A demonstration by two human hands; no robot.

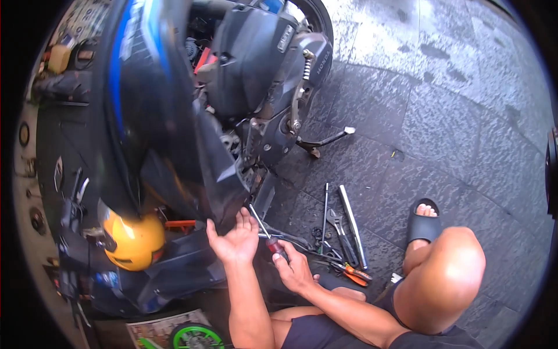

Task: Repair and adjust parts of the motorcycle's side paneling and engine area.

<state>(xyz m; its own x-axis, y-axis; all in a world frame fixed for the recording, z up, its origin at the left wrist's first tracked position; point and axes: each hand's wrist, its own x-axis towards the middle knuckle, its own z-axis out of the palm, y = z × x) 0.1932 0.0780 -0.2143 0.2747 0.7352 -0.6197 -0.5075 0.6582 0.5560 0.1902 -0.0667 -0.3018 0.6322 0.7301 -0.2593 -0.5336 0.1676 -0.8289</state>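
A red-handled screwdriver (274,245) is gripped in my right hand (295,270), its thin shaft slanting up and left towards the lower corner of a scooter's dark plastic panel (221,183). Just left of the shaft, my left hand (237,241) is open, palm up, with its fingertips at that panel's lower edge. Whether those fingertips press on the panel is hard to make out. The black and blue scooter (157,99) fills the upper left, its engine side exposed. The screwdriver's tip is close to the panel corner; whether it touches a screw cannot be seen.
On the dark paved floor lie an adjustable wrench (342,235), a metal tube (353,224), a thin rod (325,212) and orange-handled pliers (356,276). A yellow helmet (135,241) sits at left. The kickstand (328,139) sticks out; my sandalled foot (424,218) is at right.
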